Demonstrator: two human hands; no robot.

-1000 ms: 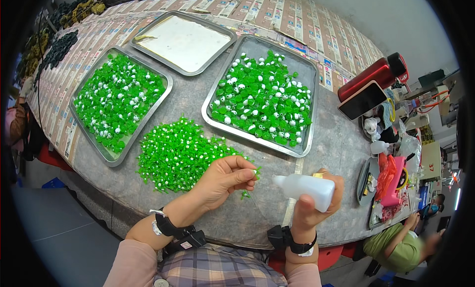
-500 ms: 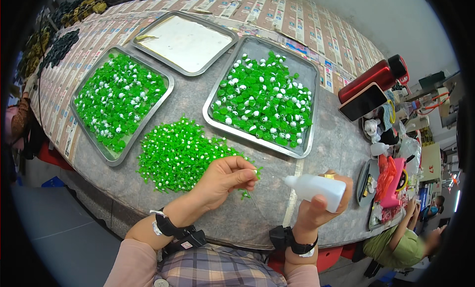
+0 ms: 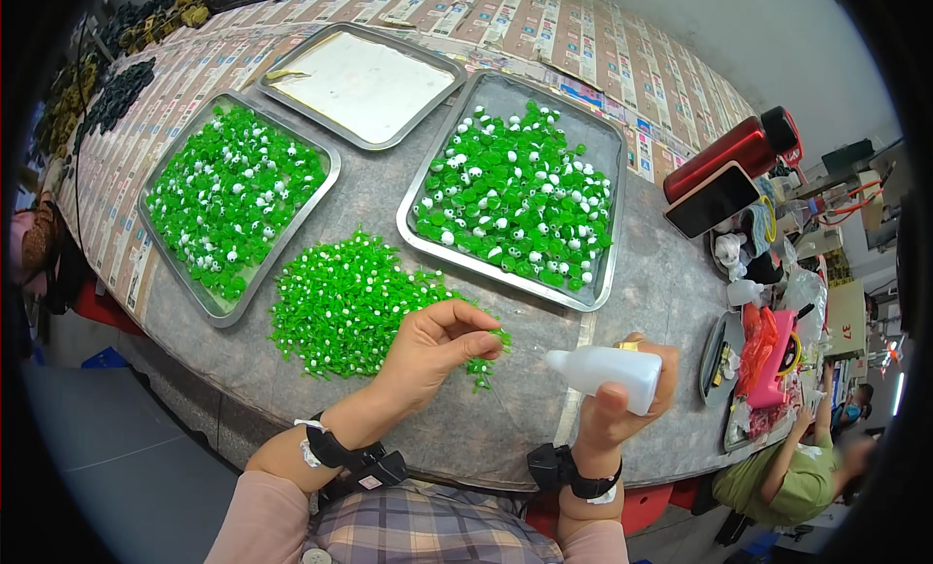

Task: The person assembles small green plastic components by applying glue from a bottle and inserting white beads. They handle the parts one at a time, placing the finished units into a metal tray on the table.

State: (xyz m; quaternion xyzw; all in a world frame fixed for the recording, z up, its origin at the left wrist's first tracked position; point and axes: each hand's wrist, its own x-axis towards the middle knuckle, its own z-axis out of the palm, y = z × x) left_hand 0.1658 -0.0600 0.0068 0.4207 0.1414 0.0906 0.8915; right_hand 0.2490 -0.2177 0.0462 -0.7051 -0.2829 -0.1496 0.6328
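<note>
The left hand (image 3: 426,353) has thumb and forefinger pinched narrow on a small green piece (image 3: 503,340), which peeks out at their tips. The right hand (image 3: 620,430) is wrapped around a white squeeze bottle (image 3: 604,372), its nozzle pointing at the left fingertips but apart from them. A few stray green pieces (image 3: 480,374) lie just below those left fingertips. Left of the left fingers, close by, a big loose heap (image 3: 355,297) of small green bits with white dots spreads over the table (image 3: 476,438). Beyond the left fingers, and slightly to their right, a metal tray (image 3: 486,263) holds many green pieces with round white balls that look like eyes; farther left, past the heap, a second tray (image 3: 225,319) is thickly covered with similar ones. Farthest from the fingers, between those two, sits a third tray with a white sheet (image 3: 369,83) in it. Going by how things lie, the pieces in the two green-filled trays seem further along than the heap, which looks mostly unworked. The pinched piece appears unfinished: no white ball can be made out on it, though the fingers hide much of it.
</note>
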